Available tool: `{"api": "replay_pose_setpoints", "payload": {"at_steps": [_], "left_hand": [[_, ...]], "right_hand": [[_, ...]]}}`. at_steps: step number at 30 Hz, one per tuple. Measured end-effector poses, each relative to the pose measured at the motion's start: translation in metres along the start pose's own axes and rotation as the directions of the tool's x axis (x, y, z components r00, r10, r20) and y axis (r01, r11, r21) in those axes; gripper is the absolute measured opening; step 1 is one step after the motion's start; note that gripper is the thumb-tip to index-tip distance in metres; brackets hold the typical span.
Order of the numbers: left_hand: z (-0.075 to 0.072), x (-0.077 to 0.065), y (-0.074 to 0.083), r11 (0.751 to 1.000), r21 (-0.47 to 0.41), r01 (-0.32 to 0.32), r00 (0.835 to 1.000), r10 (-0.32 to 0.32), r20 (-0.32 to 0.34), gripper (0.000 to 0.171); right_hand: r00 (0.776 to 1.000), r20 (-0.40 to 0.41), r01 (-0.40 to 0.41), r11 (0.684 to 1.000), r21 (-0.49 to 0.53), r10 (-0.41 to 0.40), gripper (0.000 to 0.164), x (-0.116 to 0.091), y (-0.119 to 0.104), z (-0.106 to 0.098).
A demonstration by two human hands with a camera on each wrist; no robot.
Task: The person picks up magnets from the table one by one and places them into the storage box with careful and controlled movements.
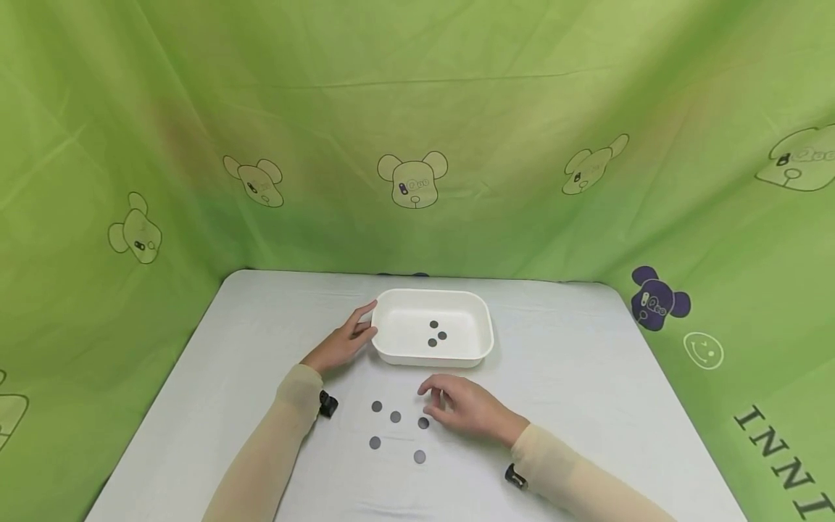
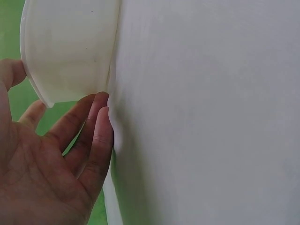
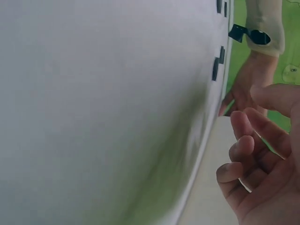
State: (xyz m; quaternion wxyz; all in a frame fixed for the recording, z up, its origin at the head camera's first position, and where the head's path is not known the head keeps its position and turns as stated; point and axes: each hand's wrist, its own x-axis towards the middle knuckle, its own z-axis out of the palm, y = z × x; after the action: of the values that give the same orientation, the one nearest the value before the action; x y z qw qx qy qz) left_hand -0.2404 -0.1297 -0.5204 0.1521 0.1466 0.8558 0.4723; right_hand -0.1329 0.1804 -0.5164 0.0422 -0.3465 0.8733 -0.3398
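Note:
A white rectangular tray [image 1: 430, 360] stands toward the back of the table, with three small dark grey discs [image 1: 442, 336] on its floor. My left hand [image 1: 342, 344] is at the tray's left end, thumb and fingertips spread and touching its rim and side. In the left wrist view that hand's fingers [image 2: 96, 140] reach along the lower side of the tray [image 2: 70, 51]. My right hand [image 1: 470, 406] hovers in front of the tray, fingers loosely bent and nothing between them. Close to its thumb lies one grey disc [image 1: 423, 423].
Several more discs [image 1: 395, 417] lie scattered on the white-covered table [image 1: 574, 377], between the two forearms. A green cloth [image 1: 417, 239] with bear-head prints hangs behind the table and along both sides. Each wrist carries a small black device [image 1: 328, 404].

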Motion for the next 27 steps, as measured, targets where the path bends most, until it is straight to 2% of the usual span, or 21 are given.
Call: {"api": "replay_pose_setpoints", "payload": {"at_steps": [13, 27], "left_hand": [[0.0005, -0.001, 0.0014, 1.0, 0.005, 0.0, 1.0, 0.0, 0.001, 0.064], [0.0009, -0.0017, -0.0006, 1.0, 0.002, -0.005, 1.0, 0.005, -0.004, 0.064]], "right_hand": [[0.993, 0.106, -0.05, 0.997, -0.061, 0.057, 0.023, -0.0053, -0.0033, 0.0051], [0.987, 0.143, -0.056, 0.994, -0.098, 0.07, 0.016, -0.0047, -0.0016, 0.0101]]}}
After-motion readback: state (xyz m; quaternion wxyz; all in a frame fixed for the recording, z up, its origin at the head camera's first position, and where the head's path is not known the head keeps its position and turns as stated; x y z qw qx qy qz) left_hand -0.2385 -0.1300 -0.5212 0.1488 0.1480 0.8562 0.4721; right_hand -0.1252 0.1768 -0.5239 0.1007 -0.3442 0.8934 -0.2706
